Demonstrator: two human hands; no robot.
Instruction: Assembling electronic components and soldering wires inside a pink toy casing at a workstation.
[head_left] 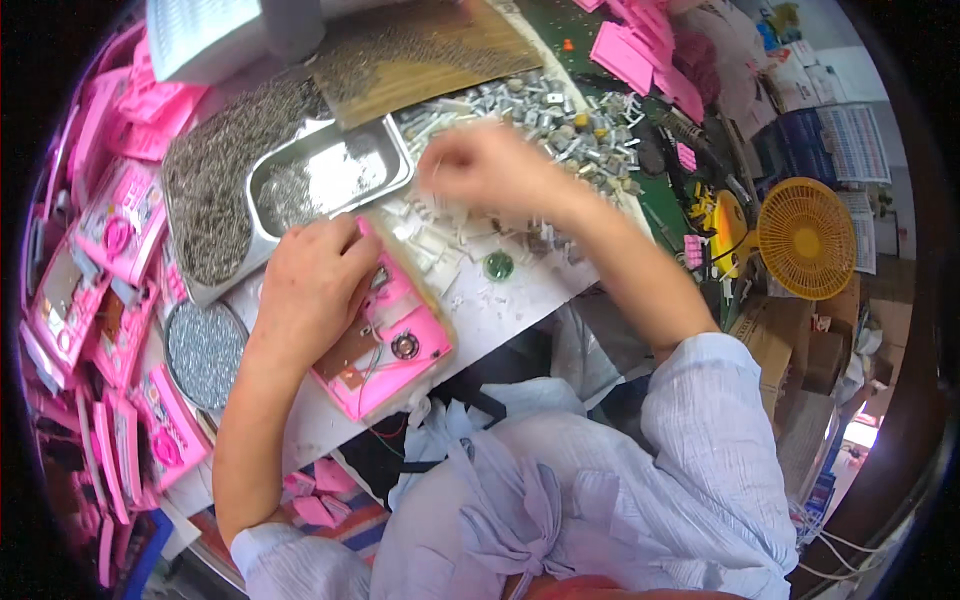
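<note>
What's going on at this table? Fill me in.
The person's left hand is on an open pink case with a round black part inside. The right hand, blurred, is up by the metal tray, near loose white parts; whether it holds anything is unclear. More pink cases are piled at the left.

Wht bench top (505,312) | pink casing (402,312) | lg metal tray (225,283) | rnd dish (204,408) | sm parts pile (560,125)

Yel. fan (806,238) (rnd grille) | cardbd boxes (765,350) | wht cables (838,562), btm rt
</note>
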